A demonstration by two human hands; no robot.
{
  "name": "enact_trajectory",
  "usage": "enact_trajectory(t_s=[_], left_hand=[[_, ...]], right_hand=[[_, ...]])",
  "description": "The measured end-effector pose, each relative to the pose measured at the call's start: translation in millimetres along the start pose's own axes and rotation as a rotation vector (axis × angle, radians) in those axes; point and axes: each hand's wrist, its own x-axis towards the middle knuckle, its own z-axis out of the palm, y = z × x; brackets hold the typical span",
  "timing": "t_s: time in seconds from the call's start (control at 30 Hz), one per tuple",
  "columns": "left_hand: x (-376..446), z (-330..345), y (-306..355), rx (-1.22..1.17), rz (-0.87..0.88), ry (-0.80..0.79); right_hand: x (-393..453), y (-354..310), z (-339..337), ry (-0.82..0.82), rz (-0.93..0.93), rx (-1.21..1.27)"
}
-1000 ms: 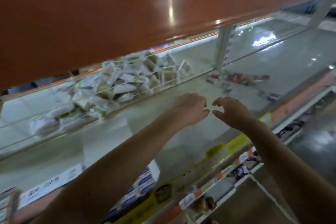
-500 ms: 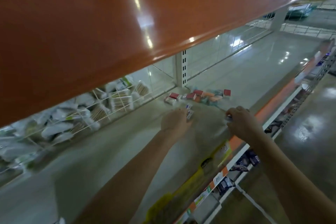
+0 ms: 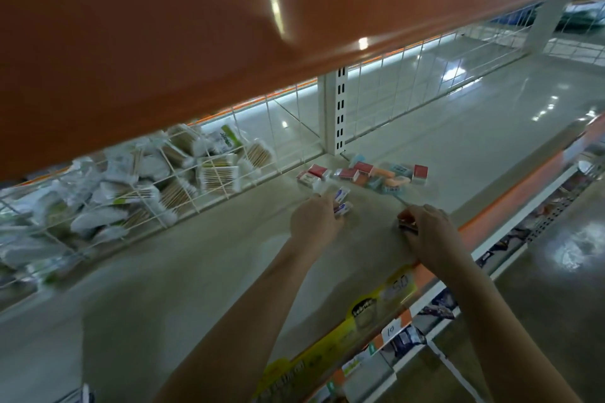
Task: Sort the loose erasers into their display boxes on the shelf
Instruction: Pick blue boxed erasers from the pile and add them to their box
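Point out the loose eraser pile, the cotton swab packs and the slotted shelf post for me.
loose eraser pile (image 3: 366,175), head view, on a red-sleeved eraser mid-pile.
cotton swab packs (image 3: 217,173), head view, on one pack's clear front.
slotted shelf post (image 3: 340,114), head view, on its slotted face.

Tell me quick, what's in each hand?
Left hand: holding small blue-and-white erasers.
Right hand: fingers curled around something small and dark; can't tell what.

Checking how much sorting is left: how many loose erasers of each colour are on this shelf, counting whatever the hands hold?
Red-sleeved rectangular erasers in the pile: 4
Orange erasers: 2
Pale blue erasers: about 3, blurred
Blue-and-white erasers gripped by the left hand: 2
Small dark item pinched by the right hand: 1
Total: about 12
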Motion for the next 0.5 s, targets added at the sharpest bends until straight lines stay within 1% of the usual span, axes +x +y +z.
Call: enact_trajectory(t_s=[0.2,0.3,0.5], left_hand=[[-12.4,-8.2,-6.4,-0.133,0.004,-0.015],[-20.9,-13.8,-9.6,-0.249,-0.042,-0.053],[-42.9,-25.1,-21.2,-0.456,-0.151,-0.08]], right_hand=[[-2.1,-6.3,-1.1,-0.025,-0.078,0.012],[-4.7,-9.3,0.3,-0.006,-0.119,0.052],[-11.7,-24.1,2.0,-0.04,-0.208,0.105]])
